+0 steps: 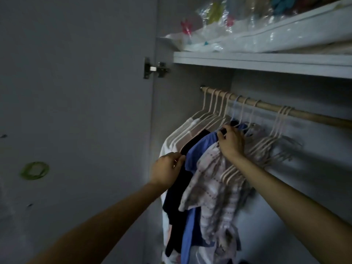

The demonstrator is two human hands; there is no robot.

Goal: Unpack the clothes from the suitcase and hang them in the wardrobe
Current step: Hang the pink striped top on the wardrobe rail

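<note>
On the far left I see the open wardrobe door, grey, with a green ring mark low on its inner face and a metal hinge at its right edge; moving right, my left hand reaches up with its fingertips pinching the shoulder edge of a dark navy garment that hangs between the white garments at the left end of the rail and a blue shirt; just right of the blue shirt hangs a pale patterned garment, dotted and striped, draped loosely and bunched; above these, my right hand is curled over the neck area of the clothes, its fingers gripping a dark bit of fabric or hanger top there, though I cannot tell exactly which; the wooden rail runs from the left wall down to the right, carrying pale hangers throughout; a group of empty hangers hangs to the right of my right hand, pressed close together and touching my wrist side; over everything, a grey shelf holds clear plastic bags with coloured items inside, too blurred to make out; the suitcase is not in view from here.
</note>
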